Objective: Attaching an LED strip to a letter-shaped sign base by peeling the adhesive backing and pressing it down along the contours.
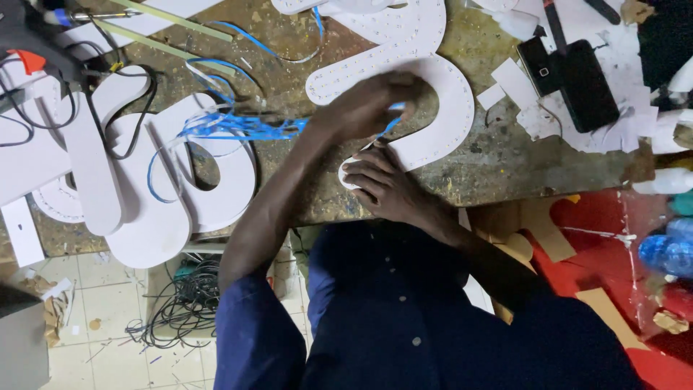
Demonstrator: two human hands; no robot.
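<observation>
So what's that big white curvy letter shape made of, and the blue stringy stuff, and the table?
The white letter shape looks like matte plastic or foam board: flat, smooth, with rows of tiny holes along its edge. The blue strands look like thin plastic-coated wire, glossy and springy, though it could be plastic strip. The workbench seems to be worn wood, brownish, scratched and stained.

A sign-making workshop: white cut-out letters (426,94), blue wires (231,126) and offcuts litter a scarred, glue-stained desk (498,155).

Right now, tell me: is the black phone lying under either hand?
No: the black phone lies at the bench's far right, apart from both hands on the white letter.
</observation>
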